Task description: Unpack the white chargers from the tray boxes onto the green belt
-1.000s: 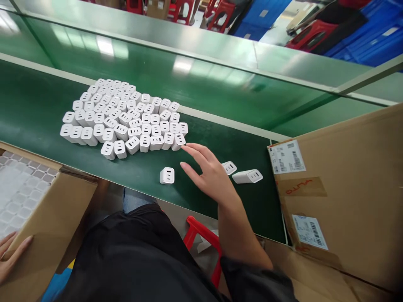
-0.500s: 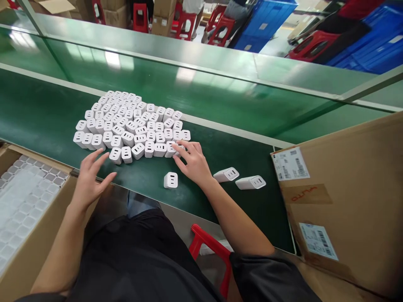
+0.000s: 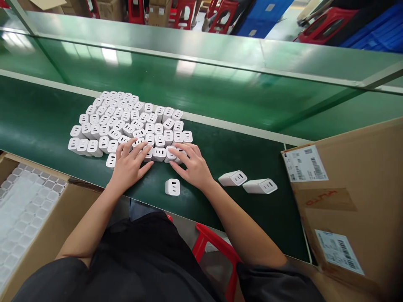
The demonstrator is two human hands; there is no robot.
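A dense cluster of several small white charger plugs (image 3: 126,119) stands on the green belt (image 3: 47,113). My left hand (image 3: 129,163) lies with fingers spread on the plugs at the cluster's near edge. My right hand (image 3: 190,163) rests beside it, fingers spread and touching the near-right plugs. One single plug (image 3: 172,187) stands alone just in front of my hands. To the right, two more plugs (image 3: 233,178) (image 3: 260,186) lie on their sides.
A cardboard box with a clear cell tray (image 3: 19,205) sits at the lower left. A large cardboard box (image 3: 355,201) with labels stands at the right. A red stool (image 3: 217,247) shows below the belt edge. Blue crates and red stools are beyond the far rail.
My left hand came up from the box at the lower left and landed on the near plugs. My right hand shifted slightly onto the cluster's near-right edge.
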